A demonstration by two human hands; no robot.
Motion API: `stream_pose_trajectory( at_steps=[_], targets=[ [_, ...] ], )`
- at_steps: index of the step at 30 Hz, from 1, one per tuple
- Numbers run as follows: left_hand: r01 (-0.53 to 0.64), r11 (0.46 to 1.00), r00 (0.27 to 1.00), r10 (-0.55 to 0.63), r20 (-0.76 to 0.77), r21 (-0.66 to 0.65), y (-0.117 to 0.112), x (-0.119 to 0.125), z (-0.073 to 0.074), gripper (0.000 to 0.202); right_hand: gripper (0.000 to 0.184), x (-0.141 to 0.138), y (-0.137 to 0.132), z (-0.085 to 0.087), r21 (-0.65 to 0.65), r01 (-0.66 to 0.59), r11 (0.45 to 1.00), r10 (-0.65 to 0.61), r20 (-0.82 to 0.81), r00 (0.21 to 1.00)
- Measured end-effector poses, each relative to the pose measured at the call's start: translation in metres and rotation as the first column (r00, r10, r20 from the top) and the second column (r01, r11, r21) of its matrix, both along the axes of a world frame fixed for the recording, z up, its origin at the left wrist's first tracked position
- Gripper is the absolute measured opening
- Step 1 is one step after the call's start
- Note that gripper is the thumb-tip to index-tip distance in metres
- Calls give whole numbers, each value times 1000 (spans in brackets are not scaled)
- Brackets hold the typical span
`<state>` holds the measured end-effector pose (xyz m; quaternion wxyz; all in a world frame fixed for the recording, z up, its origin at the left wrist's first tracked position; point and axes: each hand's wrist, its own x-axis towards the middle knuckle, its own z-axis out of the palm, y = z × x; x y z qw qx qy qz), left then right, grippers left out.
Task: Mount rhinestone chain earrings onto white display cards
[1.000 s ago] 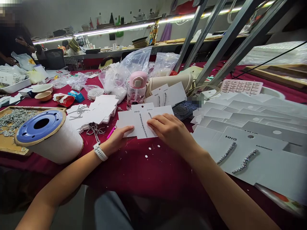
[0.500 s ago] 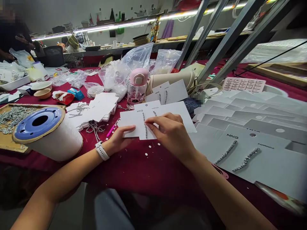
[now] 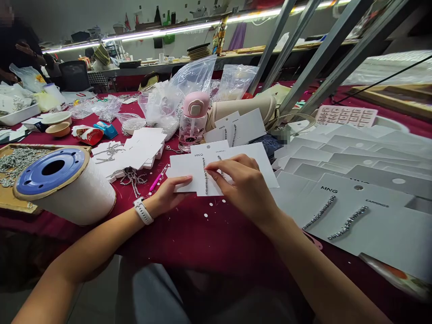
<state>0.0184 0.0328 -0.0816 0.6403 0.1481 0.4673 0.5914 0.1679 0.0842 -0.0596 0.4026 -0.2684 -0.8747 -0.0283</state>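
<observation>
My left hand [image 3: 172, 192] grips the left end of a white earring card [image 3: 184, 173], thumb on top and fingers underneath. Two strips of silver rhinestone chain lie down the card's middle, below the printed letters MNG. My right hand [image 3: 241, 180] is over the card, thumb and forefinger pinched at the left rhinestone strip [image 3: 206, 182]. Part of the second strip [image 3: 220, 163] shows behind my right fingers; the rest is hidden. Behind stands another card [image 3: 251, 126] with two strips, leaning against a beige roll [image 3: 243, 110].
Finished-looking cards [image 3: 378, 225] overlap on the right. A large spool of white thread [image 3: 87, 193] stands left, near a tray of silver chain [image 3: 23, 164]. Blank cards [image 3: 145, 146], a pink-lidded bottle [image 3: 194, 119] and a pink pen [image 3: 157, 180] lie beyond my hands. Metal bars [image 3: 324, 54] slant at right.
My right hand stays pinched at the left strip, its fingers shifted only slightly. The camera view has tilted a little; the card and left hand hold nearly the same place.
</observation>
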Motion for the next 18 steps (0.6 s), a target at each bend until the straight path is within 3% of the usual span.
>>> stream_pose_trajectory(
  at_steps=[9, 18],
  targets=[
    [5, 1000, 1000, -6, -28, -16, 1, -4, -4, 17, 8, -1, 3, -5, 76, -12, 997, 13, -12, 1000],
    [31, 999, 996, -33, 77, 28, 3, -4, -7, 18, 8, -1, 4, -7, 92, 0, 996, -3, 22, 1000]
  ],
)
